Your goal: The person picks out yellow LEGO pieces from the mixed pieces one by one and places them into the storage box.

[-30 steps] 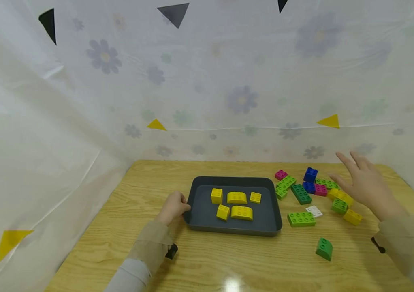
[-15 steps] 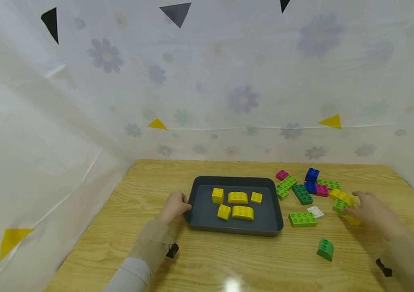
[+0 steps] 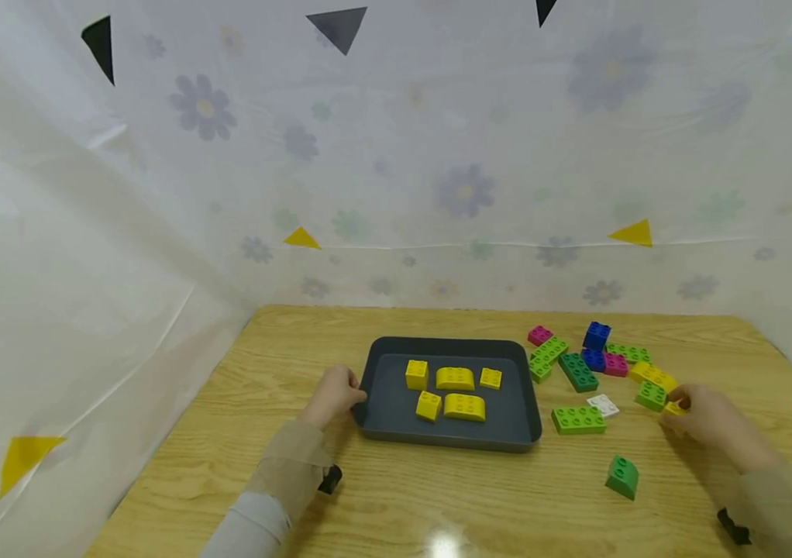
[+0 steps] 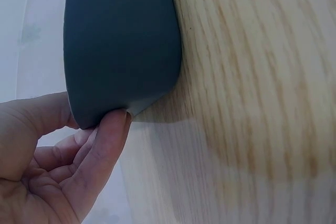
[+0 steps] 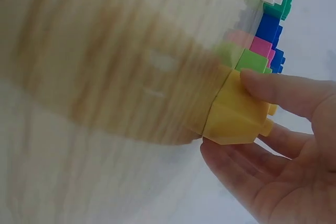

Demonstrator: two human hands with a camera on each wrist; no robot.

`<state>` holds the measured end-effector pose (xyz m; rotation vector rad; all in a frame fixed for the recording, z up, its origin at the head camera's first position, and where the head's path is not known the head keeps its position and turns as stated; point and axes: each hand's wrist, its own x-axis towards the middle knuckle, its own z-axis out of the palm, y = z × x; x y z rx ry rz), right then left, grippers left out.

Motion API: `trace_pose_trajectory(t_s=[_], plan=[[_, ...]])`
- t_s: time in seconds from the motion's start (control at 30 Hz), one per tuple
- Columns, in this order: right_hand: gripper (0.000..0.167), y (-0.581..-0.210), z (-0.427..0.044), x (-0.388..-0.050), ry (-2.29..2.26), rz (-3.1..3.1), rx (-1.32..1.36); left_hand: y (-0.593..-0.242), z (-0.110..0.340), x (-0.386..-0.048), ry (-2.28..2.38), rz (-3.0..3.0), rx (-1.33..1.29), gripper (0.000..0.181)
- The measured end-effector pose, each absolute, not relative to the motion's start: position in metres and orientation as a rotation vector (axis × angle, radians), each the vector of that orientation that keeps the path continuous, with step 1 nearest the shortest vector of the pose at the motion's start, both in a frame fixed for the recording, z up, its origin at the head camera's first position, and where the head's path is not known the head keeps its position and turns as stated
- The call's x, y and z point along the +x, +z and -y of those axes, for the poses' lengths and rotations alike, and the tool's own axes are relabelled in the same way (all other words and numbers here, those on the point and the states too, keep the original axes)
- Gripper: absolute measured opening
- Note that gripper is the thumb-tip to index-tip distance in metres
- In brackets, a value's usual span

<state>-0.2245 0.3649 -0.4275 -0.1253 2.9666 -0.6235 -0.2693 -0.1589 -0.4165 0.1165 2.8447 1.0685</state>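
My left hand (image 3: pixel 333 397) pinches the left rim of a dark grey tray (image 3: pixel 445 443); in the left wrist view, thumb and fingers clasp the wall of that tray (image 4: pixel 123 40). Inside it lie several yellow bricks, among them a rounded one (image 3: pixel 464 407) and a small square one (image 3: pixel 490 378). At the right of the table, my right hand (image 3: pixel 710 422) pinches a yellow brick (image 5: pixel 236 111) between thumb and fingers, and the brick is still down at table level. Close beside it lie a lime green brick (image 3: pixel 650 395) and a longer yellow brick (image 3: pixel 652 377).
Right of the tray several loose bricks are scattered: a lime green brick (image 3: pixel 579 420), a white flat brick (image 3: pixel 603 405), a dark green brick (image 3: pixel 578 372), a blue brick (image 3: pixel 597 335) and a pink brick (image 3: pixel 615 364). A green curved brick (image 3: pixel 622 477) lies nearer the front.
My right hand has come down from above the scattered bricks and taken hold of the yellow brick. My left hand and the tray have stayed in place.
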Motion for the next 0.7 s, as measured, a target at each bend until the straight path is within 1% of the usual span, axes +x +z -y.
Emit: trace_pose_trajectory(t_s=[0.33,0.47,0.53,0.7], plan=[[0.050,-0.4266,-0.3634,-0.2244,-0.638,-2.972,-0.099,-0.4186,0.1596,-0.2704,1.077,-2.834,0.098,0.042],[0.052,-0.4266,-0.3650,-0.2245,-0.639,-2.963,-0.104,-0.4182,0.1602,-0.2717,1.098,-2.814,0.092,0.040],[0.050,-0.4264,-0.3655,-0.2243,-0.638,-2.981,-0.110,-0.4191,0.1617,-0.2723,1.106,-2.818,0.138,0.039],[0.047,-0.4250,-0.3676,-0.2255,-0.641,-3.004,-0.114,-0.4180,0.1612,-0.2722,1.117,-2.813,0.140,0.039]])
